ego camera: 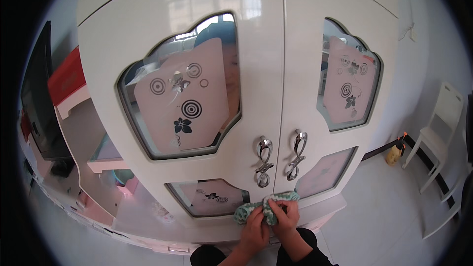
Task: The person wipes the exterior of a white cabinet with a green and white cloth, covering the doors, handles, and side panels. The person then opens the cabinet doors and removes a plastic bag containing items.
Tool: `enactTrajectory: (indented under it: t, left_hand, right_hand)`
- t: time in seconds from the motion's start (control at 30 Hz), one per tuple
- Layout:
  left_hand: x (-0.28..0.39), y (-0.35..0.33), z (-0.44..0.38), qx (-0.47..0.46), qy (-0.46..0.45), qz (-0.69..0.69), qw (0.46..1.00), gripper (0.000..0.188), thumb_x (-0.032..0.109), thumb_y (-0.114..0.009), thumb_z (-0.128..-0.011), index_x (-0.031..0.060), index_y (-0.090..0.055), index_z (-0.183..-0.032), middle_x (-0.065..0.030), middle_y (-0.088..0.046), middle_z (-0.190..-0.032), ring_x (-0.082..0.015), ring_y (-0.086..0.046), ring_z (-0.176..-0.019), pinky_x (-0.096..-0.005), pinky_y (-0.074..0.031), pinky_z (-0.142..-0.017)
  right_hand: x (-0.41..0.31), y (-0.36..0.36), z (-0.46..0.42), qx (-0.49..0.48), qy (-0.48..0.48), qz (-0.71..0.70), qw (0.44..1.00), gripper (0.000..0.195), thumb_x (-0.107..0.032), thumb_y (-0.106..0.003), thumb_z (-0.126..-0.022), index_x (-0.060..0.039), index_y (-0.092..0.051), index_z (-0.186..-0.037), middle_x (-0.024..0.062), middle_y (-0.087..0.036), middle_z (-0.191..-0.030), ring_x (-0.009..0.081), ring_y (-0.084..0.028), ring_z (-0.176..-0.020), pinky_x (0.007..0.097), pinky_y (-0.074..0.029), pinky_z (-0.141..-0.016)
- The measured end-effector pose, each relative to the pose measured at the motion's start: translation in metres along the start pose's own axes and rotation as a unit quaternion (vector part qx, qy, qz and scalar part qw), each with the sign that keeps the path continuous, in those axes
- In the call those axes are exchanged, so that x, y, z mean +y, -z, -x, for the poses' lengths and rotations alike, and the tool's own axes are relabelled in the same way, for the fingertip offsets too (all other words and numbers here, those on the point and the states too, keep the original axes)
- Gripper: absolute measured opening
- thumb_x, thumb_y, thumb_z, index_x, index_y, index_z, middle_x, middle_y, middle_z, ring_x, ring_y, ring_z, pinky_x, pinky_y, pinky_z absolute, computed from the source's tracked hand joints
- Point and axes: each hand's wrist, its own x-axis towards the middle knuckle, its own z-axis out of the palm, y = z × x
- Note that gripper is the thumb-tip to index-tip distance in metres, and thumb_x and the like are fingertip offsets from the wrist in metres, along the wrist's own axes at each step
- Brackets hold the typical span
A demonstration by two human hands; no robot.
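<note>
Both my hands hold a bunched green-and-white textured cloth (pixel 271 210) low in front of the white cabinet doors. My left hand (pixel 255 231) pinches the cloth near its middle, below the left door. My right hand (pixel 286 220) grips its right part, with the thumb on top. Just above the cloth are two looped chrome handles, one on the left door (pixel 264 162) and one on the right door (pixel 296 155). Mirrored panels with pink areas, rings and flowers (pixel 188 92) are set in the doors; a person is partly reflected in the left one.
A pinkish ledge (pixel 207 231) runs below the doors. On the left are open shelves (pixel 92 166), a red box (pixel 68 77) and a dark television (pixel 46 99). At the right, a yellow spray bottle (pixel 394 154) stands on the floor beside a white chair (pixel 441 125).
</note>
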Motion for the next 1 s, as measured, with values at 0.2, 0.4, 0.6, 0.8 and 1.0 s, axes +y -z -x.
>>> enactTrajectory:
  t: [0.2, 0.4, 0.6, 0.8, 1.0]
  left_hand:
    - [-0.001, 0.000, 0.038, -0.092, 0.047, -0.020, 0.994, 0.041, -0.002, -0.057, -0.082, -0.0040, -0.044, -0.121, -0.0246, -0.050, -0.125, -0.0391, -0.055, -0.109, -0.0422, -0.048, -0.090]
    - [0.010, 0.024, -0.011, 0.035, -0.018, -0.018, 0.999, 0.044, -0.001, -0.060, -0.080, -0.0052, -0.042, -0.120, -0.0287, -0.048, -0.124, -0.0434, -0.052, -0.110, -0.0466, -0.044, -0.094]
    - [-0.013, 0.027, 0.012, -0.025, 0.039, -0.040, 0.998, 0.044, -0.002, -0.060, -0.079, -0.0065, -0.044, -0.119, -0.0267, -0.048, -0.127, -0.0423, -0.056, -0.104, -0.0467, -0.048, -0.087]
    - [-0.005, 0.041, 0.007, 0.041, -0.001, -0.078, 0.996, 0.042, 0.003, -0.060, -0.078, -0.0068, -0.049, -0.117, -0.0259, -0.050, -0.125, -0.0420, -0.057, -0.101, -0.0453, -0.050, -0.082]
    - [-0.007, 0.087, -0.055, 0.145, -0.043, -0.158, 0.976, 0.041, 0.001, -0.060, -0.078, -0.0108, -0.047, -0.115, -0.0297, -0.049, -0.123, -0.0434, -0.054, -0.105, -0.0463, -0.045, -0.090]
  right_hand:
    - [0.004, 0.006, 0.039, -0.058, -0.061, -0.001, 0.996, 0.041, 0.004, -0.068, -0.063, -0.0089, -0.071, -0.102, 0.0072, -0.059, -0.090, 0.0232, -0.058, -0.077, 0.0319, -0.048, -0.063]
    - [-0.027, -0.001, -0.013, 0.044, -0.020, -0.039, 0.998, 0.033, 0.006, -0.068, -0.070, -0.0078, -0.071, -0.100, 0.0075, -0.058, -0.090, 0.0235, -0.058, -0.074, 0.0313, -0.048, -0.062]
    - [-0.021, -0.025, 0.006, 0.028, 0.013, 0.015, 0.999, 0.023, -0.005, -0.070, -0.072, -0.0105, -0.069, -0.095, 0.0070, -0.057, -0.088, 0.0259, -0.058, -0.077, 0.0334, -0.048, -0.065]
    - [-0.028, -0.024, 0.011, -0.011, -0.010, -0.041, 0.999, 0.027, 0.002, -0.070, -0.070, -0.0052, -0.067, -0.096, 0.0111, -0.056, -0.090, 0.0265, -0.059, -0.078, 0.0330, -0.049, -0.067]
    - [-0.081, -0.039, -0.056, 0.044, 0.031, -0.116, 0.992, 0.030, 0.008, -0.063, -0.076, 0.0004, -0.062, -0.105, 0.0162, -0.053, -0.099, 0.0283, -0.056, -0.088, 0.0322, -0.048, -0.074]
